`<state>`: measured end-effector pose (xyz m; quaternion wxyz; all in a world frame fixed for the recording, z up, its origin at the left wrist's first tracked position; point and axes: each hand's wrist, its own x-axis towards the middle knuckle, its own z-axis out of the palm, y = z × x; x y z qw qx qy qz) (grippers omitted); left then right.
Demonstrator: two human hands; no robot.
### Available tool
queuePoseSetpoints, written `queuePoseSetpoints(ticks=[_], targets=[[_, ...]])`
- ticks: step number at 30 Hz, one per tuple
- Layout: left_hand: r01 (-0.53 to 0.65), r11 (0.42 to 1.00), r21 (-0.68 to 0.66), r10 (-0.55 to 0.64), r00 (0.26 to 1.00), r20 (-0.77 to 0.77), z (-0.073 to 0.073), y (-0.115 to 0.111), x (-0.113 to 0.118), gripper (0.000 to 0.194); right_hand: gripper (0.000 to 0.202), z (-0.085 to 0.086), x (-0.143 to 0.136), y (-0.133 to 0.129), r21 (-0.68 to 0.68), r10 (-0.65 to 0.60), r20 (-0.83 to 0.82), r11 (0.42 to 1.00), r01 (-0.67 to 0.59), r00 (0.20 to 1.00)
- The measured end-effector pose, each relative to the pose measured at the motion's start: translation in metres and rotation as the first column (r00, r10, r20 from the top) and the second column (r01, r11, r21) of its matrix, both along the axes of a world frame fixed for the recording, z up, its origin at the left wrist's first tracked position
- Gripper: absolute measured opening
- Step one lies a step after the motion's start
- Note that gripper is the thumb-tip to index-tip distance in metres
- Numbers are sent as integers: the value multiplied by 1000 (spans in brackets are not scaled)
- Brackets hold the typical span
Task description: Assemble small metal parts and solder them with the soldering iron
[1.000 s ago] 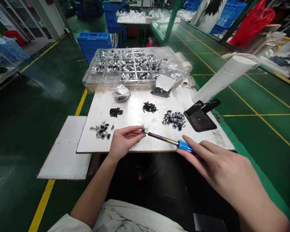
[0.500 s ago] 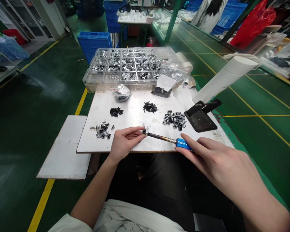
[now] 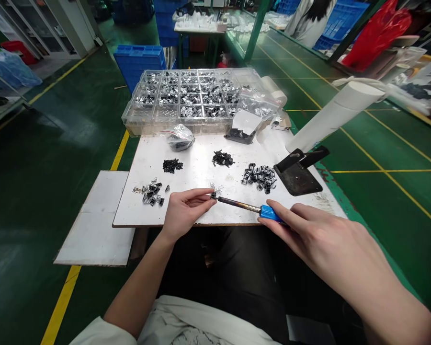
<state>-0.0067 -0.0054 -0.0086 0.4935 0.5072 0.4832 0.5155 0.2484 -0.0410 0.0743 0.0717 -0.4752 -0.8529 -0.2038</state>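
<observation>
- Left hand: pinching a small part between thumb and fingers, above the table, on the near side of the clear box.
- Right hand: gripping the blue handle of a soldering iron, nearer the person than the clear box and to its right.
- Iron's tip points left, at the small part; area too small to tell whether the two touch.
- Thin bits lie just beyond the left fingertips, on the clear box's near side.
- Clear box: divided into compartments, many holding shiny and dark pieces.
- Close in front of the clear box: a plastic bag near its middle, and a larger bag with dark contents near its right end.
- Further in front of the clear box: two heaps of black pieces, one left, one right.
- Shiny parts in two piles: one in front of the clear box's left half, the other off its near right corner.
- Right of the clear box, toward the person: a black stand, with a tilted white tube beside it.
</observation>
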Motion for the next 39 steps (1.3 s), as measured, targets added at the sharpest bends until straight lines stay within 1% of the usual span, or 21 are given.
queuePoseSetpoints(ticks=[4,8,12,19,28,32,39], targets=[[-9,1000,-13,9,1000,18,3,1,0,33,46,4,1,-3,44,2,-21,999,-1,1000],[-9,1000,-15,9,1000,17,4,1,1,33,43,8,3,-6,55,5,-26,998,-3,1000],[-4,1000,-6,4,1000,0,4,0,1,32,45,6,3,-5,57,5,-10,998,-4,1000],[5,1000,11,-5,1000,-14,1,-1,1,33,45,3,2,-3,49,11,-9,999,-10,1000],[0,1000,21,1,999,-38,3,-1,0,31,48,7,2,-1,-5,23,13,1000,-23,1000],[-2,1000,31,4,998,-57,3,-1,0,31,49,8,1,-1,-8,18,33,1000,-17,999],[-14,999,30,16,998,-53,3,-1,2,33,43,14,6,-7,67,-3,2,998,3,1000]])
